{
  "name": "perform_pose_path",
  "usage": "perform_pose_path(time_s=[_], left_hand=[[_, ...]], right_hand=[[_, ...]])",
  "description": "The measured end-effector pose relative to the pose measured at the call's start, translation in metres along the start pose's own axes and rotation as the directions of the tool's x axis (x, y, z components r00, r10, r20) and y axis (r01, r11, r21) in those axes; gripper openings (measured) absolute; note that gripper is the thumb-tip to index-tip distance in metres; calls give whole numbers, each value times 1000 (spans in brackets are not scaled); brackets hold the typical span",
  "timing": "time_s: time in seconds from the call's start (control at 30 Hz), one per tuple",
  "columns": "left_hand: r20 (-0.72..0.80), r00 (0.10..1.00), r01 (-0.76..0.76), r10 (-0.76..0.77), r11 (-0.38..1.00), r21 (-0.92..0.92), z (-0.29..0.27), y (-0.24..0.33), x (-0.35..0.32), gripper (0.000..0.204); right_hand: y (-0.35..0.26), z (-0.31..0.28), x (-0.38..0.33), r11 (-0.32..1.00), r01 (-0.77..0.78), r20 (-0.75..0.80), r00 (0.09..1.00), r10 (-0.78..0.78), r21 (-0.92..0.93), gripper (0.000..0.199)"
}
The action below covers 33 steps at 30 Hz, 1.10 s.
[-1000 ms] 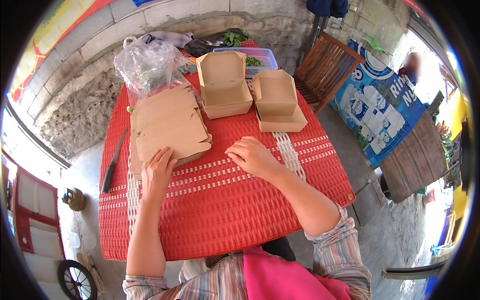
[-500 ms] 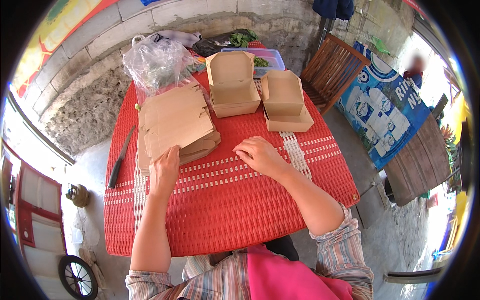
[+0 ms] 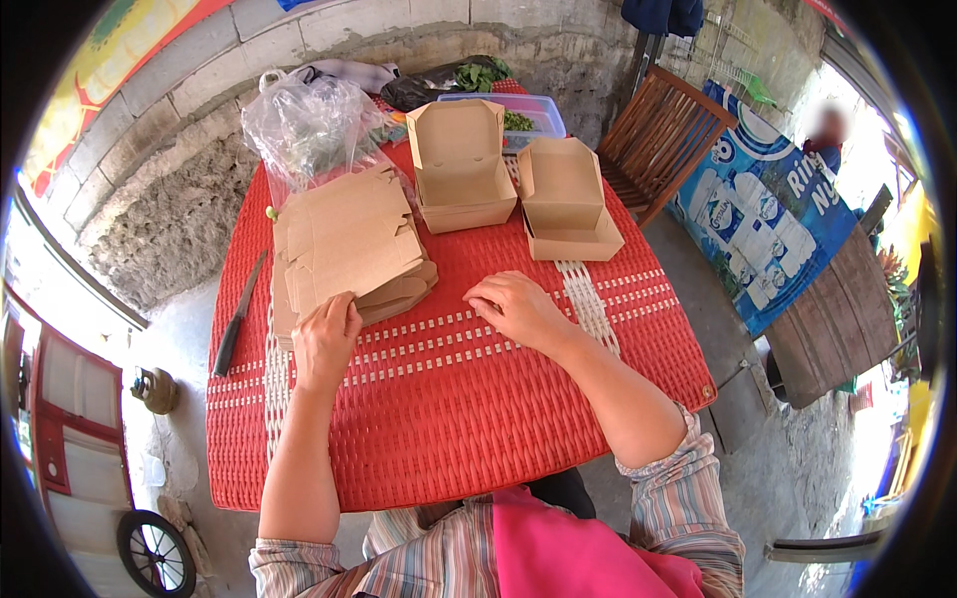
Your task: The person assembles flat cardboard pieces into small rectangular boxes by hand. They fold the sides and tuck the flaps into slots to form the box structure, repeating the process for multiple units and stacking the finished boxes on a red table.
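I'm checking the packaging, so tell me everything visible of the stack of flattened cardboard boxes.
The stack of flattened cardboard boxes is plain brown, with notched edges and rounded flaps at the near right. Its sheets lie flat, somewhat askew, on the left part of the red woven tabletop. The left hand touches its near edge; whether it grips a sheet is unclear. A clear plastic bag lies just beyond.

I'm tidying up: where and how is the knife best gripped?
Probably by the black handle, coming from the near side with the left hand. The knife lies left of the cardboard stack, handle toward the person and blade pointing away.
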<state>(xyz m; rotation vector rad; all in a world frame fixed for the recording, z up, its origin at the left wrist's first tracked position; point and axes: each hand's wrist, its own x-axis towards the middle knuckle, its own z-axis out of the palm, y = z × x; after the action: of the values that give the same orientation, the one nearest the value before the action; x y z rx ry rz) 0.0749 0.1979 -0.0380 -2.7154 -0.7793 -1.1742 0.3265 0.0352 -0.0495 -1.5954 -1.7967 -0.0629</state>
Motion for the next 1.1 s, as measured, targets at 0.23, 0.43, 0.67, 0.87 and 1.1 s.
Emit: perform_pose_path(time_s=[0.23, 0.43, 0.67, 0.87, 1.1], left_hand=[[-4, 1000, -7, 7, 1000, -17, -1, 2, 1, 11], [11, 1000, -7, 7, 1000, -19, 0, 1, 0, 10], [-30, 999, 23, -24, 999, -46, 2, 0, -1, 9], [11, 956, 283, -294, 909, -305, 1, 0, -1, 8], [278, 735, 615, -618, 437, -657, -8, -5, 1, 7]], right_hand=[[1, 0, 0, 1000, -15, 5, 1000, 15, 8, 15], [0, -2, 0, 999, -52, 56, 997, 53, -3, 17], [2, 0, -1, 999, -22, -2, 1000, 22, 26, 16], [1, -1, 0, 997, -65, -7, 998, 65, 48, 15], [1, -5, 1, 979, -162, 32, 987, 159, 122, 16]])
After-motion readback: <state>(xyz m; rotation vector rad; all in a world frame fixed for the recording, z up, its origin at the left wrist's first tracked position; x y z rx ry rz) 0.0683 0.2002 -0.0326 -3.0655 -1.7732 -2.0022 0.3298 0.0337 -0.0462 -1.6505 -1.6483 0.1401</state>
